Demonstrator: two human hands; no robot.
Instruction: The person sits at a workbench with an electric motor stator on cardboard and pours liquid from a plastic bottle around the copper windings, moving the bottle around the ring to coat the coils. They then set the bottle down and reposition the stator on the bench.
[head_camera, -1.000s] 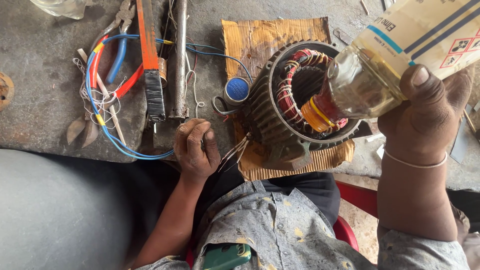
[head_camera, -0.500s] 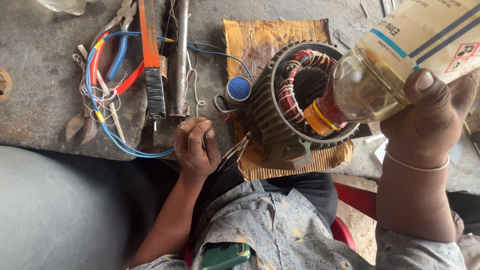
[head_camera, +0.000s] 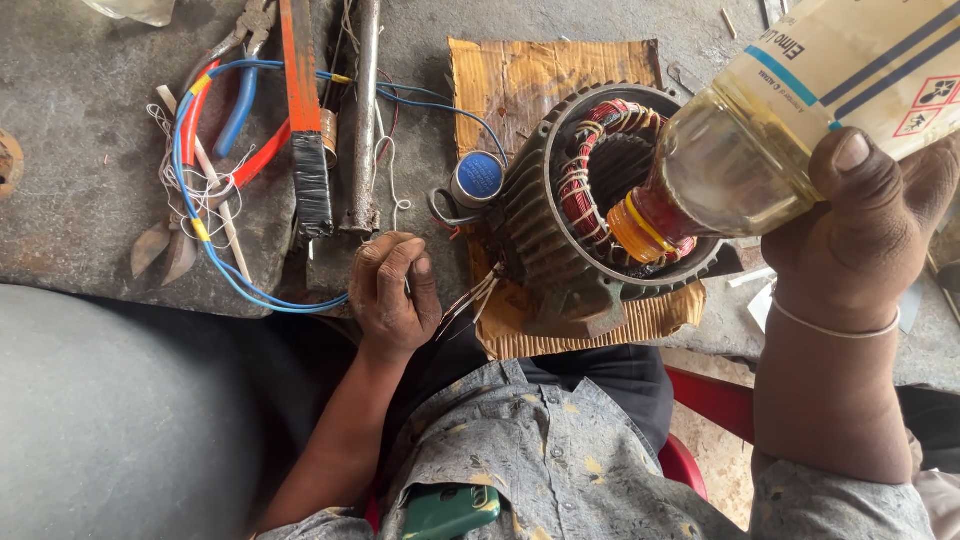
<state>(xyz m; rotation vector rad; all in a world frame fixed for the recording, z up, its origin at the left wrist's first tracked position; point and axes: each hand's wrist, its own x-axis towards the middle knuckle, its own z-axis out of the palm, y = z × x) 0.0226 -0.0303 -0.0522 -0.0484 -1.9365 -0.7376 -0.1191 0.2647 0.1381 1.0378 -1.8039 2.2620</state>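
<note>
1. The right hand (head_camera: 860, 240), at the right edge of the frame, has its fingers (head_camera: 850, 165) clamped around a clear plastic bottle (head_camera: 790, 130) of pale yellowish liquid; the thumb presses across the shoulder of the bottle, just below its label
2. The bottle is tilted steeply, its orange neck (head_camera: 640, 225) pointing down and left into the open bore of the motor stator (head_camera: 600, 200) at the centre of the frame, close over the red and copper windings (head_camera: 590, 180)
3. The left hand (head_camera: 395, 290), lower centre-left, rests curled and loosely closed at the bench edge (head_camera: 100, 260), touching thin lead wires (head_camera: 470, 300) that run from the stator; whether it pinches them I cannot tell
4. The stator sits on a sheet of corrugated cardboard (head_camera: 540, 80), with a small blue capacitor (head_camera: 478, 178) just beside it on its left
5. Further left lie a metal rod (head_camera: 362, 120), an orange-handled tool with a black wrapped end (head_camera: 305, 120), pliers (head_camera: 240, 40), and loops of blue and red wire (head_camera: 200, 170)
6. Risk, as I judge it: with so steep a tilt the liquid could gush and overshoot the windings, running over the housing and soaking the cardboard
7. A slick bottle could turn in the grip, since only one hand holds it
8. The neck could knock the windings and nick their coating
</note>
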